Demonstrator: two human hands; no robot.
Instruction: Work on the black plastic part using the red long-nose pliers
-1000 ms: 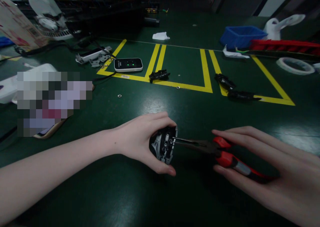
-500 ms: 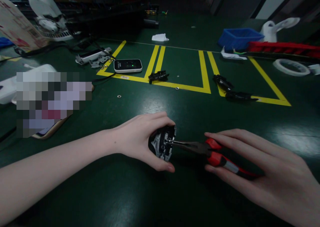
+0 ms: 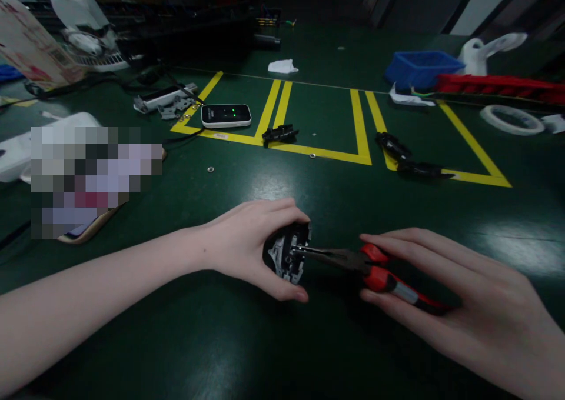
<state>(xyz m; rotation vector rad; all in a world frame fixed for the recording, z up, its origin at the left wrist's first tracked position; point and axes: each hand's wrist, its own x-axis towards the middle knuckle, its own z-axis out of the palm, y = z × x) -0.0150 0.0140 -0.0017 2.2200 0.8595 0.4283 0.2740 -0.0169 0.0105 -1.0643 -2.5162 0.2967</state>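
Between the thumb and fingers of my left hand [image 3: 256, 244] is a small black and grey mechanical part [image 3: 282, 256], its metal inner side turned to the right. My right hand [image 3: 463, 294] grips red-handled needle-nose pliers [image 3: 348, 260]. The slim jaws reach into the face of the part, near its middle; whether the tips pinch anything is too small to tell. My palm hides the back of the part.
A phone-like device [image 3: 79, 229], partly blurred out, lies at left. Beyond are a black-faced box with green lights [image 3: 226, 116], black plastic pieces [image 3: 281, 134], small metal rings [image 3: 210, 169], yellow tape lines [image 3: 362, 126], a blue bin [image 3: 421, 67] and a tape roll [image 3: 512, 120].
The pliers and my right hand have shifted very slightly left. An extra green light shows on the black-faced box. My left hand keeps its hold on the part.
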